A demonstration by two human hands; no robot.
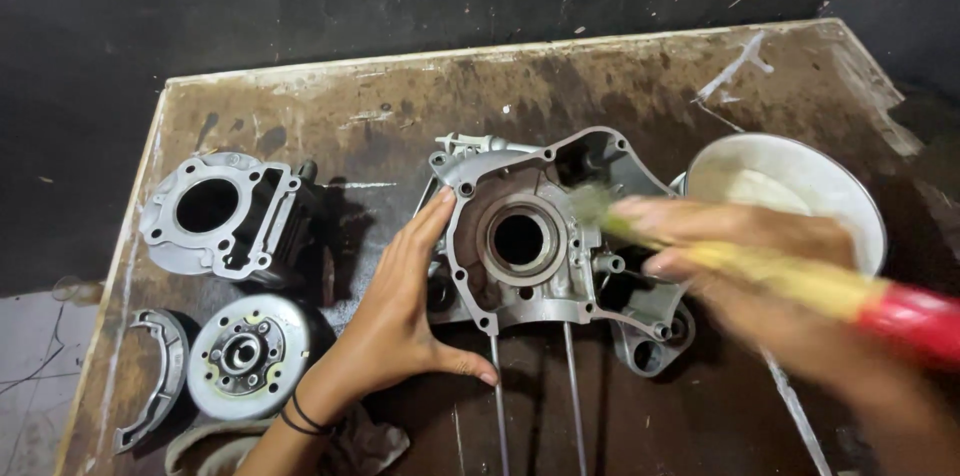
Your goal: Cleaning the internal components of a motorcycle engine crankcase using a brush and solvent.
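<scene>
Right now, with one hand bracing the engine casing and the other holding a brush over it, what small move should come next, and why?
Probably sweep the brush on around the round bearing bore. The right hand is blurred, its bristles at the crankcase half beside the bore, and the left hand lies flat against the casing's left edge, steadying it. The white bowl sits close behind.
</scene>
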